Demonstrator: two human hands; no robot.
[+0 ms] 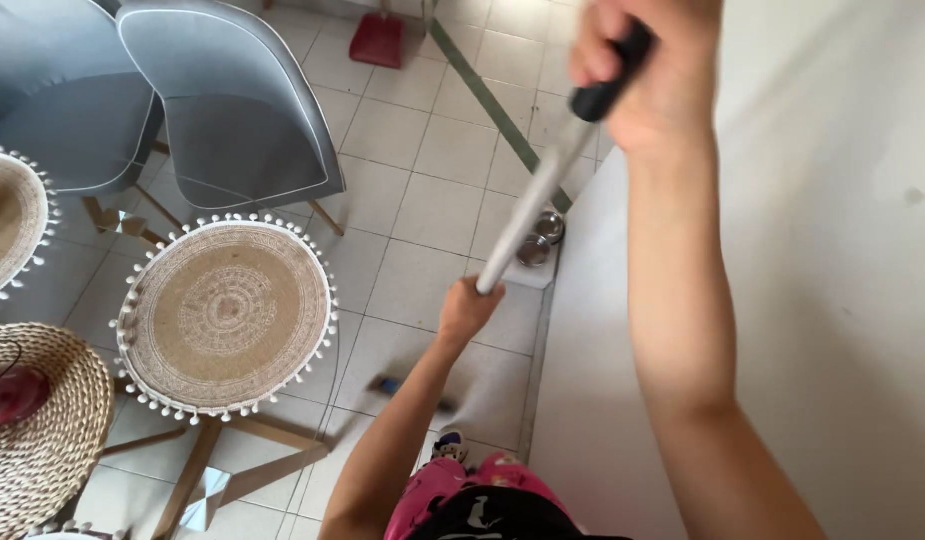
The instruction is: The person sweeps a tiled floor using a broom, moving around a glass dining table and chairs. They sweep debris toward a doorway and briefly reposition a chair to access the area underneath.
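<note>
Over the tiled floor (423, 190) beside the white wall (833, 250), both hands clamp a broom handle (538, 195): right hand (648, 75) wrapped on the black top grip, left hand (468, 310) closed lower down. Long axis slants down-left to the blurred head (408, 392) near the foot; chairs (233, 110) and a glass table crowd the left side, metal bowls (541, 240) at the wall edge

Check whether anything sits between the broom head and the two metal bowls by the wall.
Nothing visible does. The broom head rests on bare tile just below the left hand; only open floor tiles separate it from the metal bowls on their white mat. The right hand grips the handle's top.
</note>
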